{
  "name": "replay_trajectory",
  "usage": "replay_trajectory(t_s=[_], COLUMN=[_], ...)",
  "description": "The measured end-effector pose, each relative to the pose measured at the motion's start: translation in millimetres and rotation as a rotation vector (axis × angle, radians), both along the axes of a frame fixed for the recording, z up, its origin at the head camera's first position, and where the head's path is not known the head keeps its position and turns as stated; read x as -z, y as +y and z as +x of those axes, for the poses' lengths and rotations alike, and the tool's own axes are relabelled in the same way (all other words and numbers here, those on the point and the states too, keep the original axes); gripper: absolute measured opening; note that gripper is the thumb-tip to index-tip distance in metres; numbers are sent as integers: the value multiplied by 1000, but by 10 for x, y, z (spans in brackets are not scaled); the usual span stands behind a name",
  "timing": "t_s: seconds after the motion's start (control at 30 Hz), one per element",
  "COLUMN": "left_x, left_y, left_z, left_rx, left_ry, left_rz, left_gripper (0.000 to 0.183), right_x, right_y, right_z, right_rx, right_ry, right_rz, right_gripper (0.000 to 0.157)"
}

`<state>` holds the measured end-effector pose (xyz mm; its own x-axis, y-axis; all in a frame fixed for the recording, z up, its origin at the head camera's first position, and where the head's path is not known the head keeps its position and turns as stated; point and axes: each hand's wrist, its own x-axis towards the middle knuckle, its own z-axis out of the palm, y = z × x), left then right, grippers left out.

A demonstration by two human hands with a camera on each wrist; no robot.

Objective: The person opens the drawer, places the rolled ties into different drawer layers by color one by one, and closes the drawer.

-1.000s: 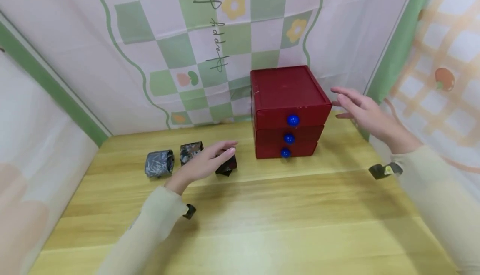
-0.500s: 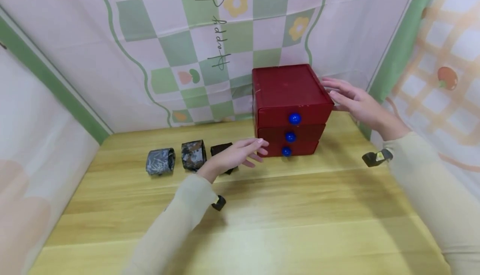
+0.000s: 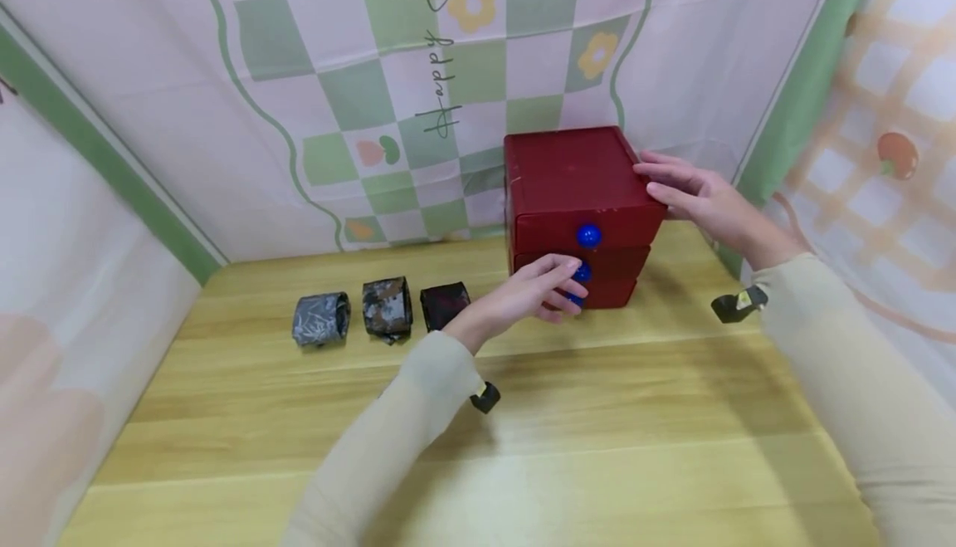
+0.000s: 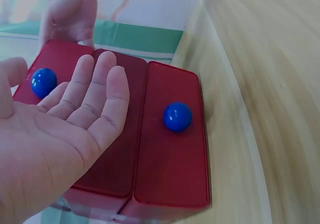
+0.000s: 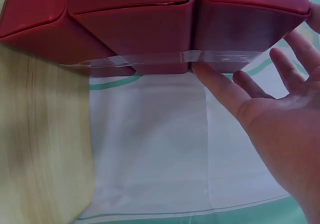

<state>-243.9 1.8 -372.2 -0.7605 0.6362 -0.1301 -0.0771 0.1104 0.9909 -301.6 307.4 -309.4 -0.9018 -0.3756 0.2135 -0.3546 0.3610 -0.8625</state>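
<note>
A red cabinet [image 3: 575, 169] of three stacked drawers stands at the back of the table, each drawer with a round blue knob. My left hand [image 3: 526, 294] is before the drawer fronts, fingers loosely extended and holding nothing. In the left wrist view its fingers hide the middle knob, while the bottom knob [image 4: 177, 116] and top knob [image 4: 44, 82] show; whether it touches the middle one I cannot tell. My right hand [image 3: 709, 198] rests with spread fingers along the cabinet's upper right edge. In the right wrist view, its fingers [image 5: 220, 86] reach the cabinet's side.
Left of the cabinet lie three rolled pieces in a row: a grey patterned one [image 3: 321, 319], a brown-and-grey mottled one [image 3: 387, 309] and a dark one [image 3: 444, 305], partly behind my left wrist. A patterned curtain [image 3: 351, 99] hangs behind the wooden table [image 3: 597, 447].
My left hand has moved right, from over the dark roll to the drawer fronts. My right hand has come in from the right onto the cabinet's edge. The drawers remain closed.
</note>
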Motion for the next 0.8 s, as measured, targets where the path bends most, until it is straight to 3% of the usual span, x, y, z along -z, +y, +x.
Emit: replay_trajectory(t_s=[0.17,0.37,0.5,0.67,0.8], left_x=[-49,-90,-124,-122,-87], left_y=[107,192,263,399,527], left_z=[-58,-101,-135,-135,-83], left_rx=[-29,-18,-50,-214,-344], left_ry=[-50,-51,-65,-80,-114], left_rz=[52,40,47,63,140], left_gripper=[57,61,62,71,69], right_x=[27,20,14,45,74], right_y=[-23,-15,-11,-19,-16], right_z=[-44,-55,-61,-48,-16], right_rx=[-37,-31,-24,-40,-38], right_ry=[4,8,3,-19,-34], right_rz=[-20,14,35,19,13], right_gripper=[47,48,49,48,47])
